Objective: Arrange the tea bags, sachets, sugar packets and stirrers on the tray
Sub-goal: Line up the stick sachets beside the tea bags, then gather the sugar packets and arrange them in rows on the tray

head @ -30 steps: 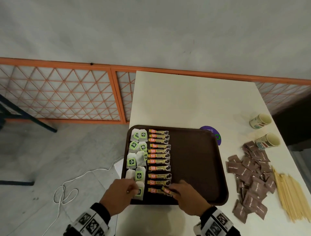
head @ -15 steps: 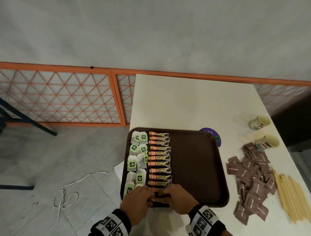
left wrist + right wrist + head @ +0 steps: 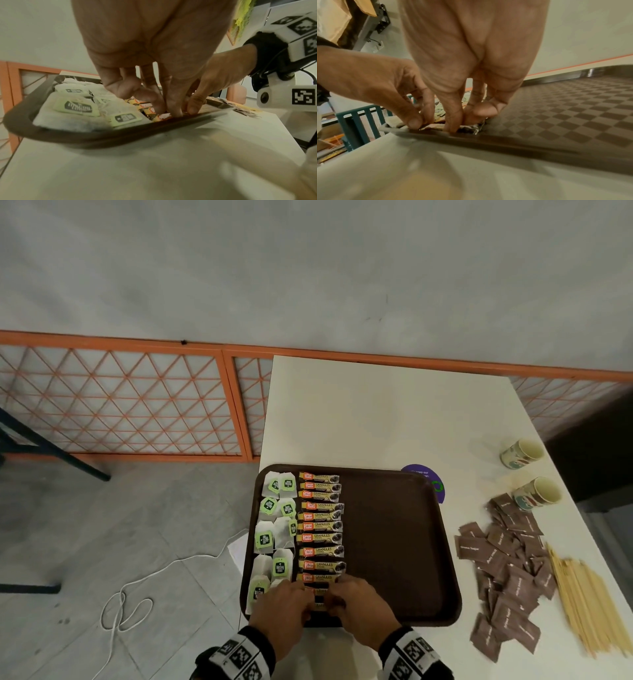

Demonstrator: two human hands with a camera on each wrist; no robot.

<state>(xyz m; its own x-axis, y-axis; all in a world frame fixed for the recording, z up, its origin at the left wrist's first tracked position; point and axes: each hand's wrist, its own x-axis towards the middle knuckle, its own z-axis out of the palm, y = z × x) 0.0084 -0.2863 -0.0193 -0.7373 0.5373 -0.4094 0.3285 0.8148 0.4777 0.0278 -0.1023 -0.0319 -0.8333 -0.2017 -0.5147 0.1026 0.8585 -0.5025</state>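
Observation:
A brown tray [image 3: 394,542] holds tea bags with green tags [image 3: 274,522] down its left side and a column of coffee sachets [image 3: 320,525] beside them. Both hands meet at the tray's near rim [image 3: 102,135]. My left hand [image 3: 308,601] pinches the left end of the nearest sachet [image 3: 163,116], thumb and fingers curled onto it. My right hand [image 3: 471,116] pinches its right end [image 3: 471,129] between thumb and fingers. The sachet lies flat against the rim, mostly hidden under the fingers. Brown sugar packets [image 3: 507,570] and wooden stirrers [image 3: 589,604] lie on the table to the right.
Two paper cups [image 3: 522,453] [image 3: 537,494] stand at the table's right edge behind the sugar packets. A purple disc [image 3: 428,477] pokes out from the tray's far right corner. The tray's right half is bare. A white cable [image 3: 137,594] lies on the floor to the left.
My left hand has moved right, off the tea bags, to meet the right hand. The tilted sachet now lies straight at the near end of the column.

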